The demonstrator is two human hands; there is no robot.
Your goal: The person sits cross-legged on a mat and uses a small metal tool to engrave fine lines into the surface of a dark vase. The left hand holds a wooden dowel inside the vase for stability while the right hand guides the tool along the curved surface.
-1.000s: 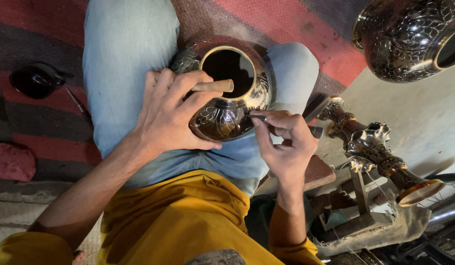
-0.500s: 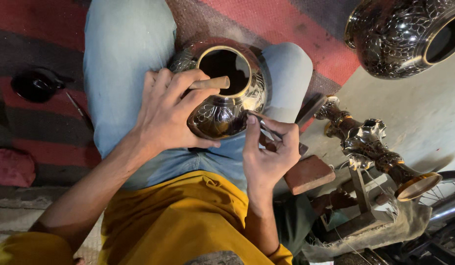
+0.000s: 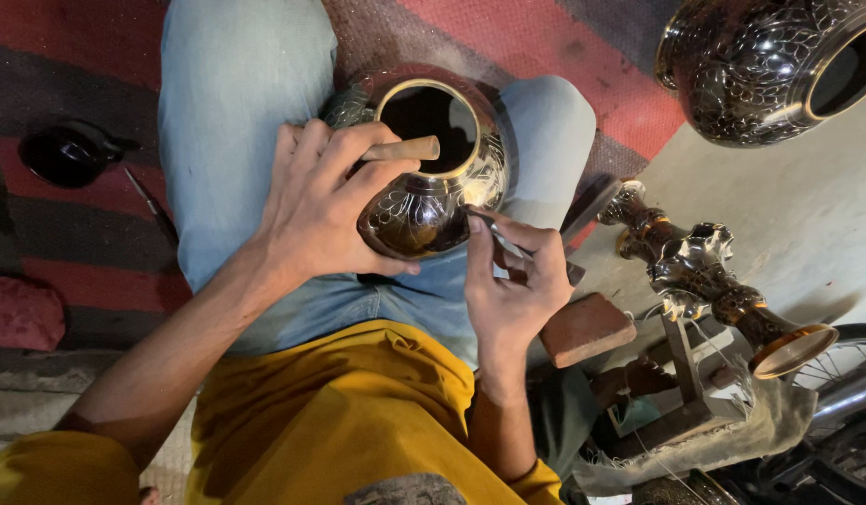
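A dark, shiny engraved metal vase rests on my lap between my knees, its round mouth facing up. My left hand wraps its side, fingers spread over the body, with a short wooden stick under the fingers near the rim. My right hand pinches a thin metal engraving tool, whose tip touches the vase's right side.
A large engraved vase lies at top right. An ornate metal stand lies on its side right of my knee, near a brick-like block and cloth. A small black bowl and thin tool sit left on the striped rug.
My right hand has shifted slightly lower along the vase's side with the tool. The left hand keeps its hold on the vase.
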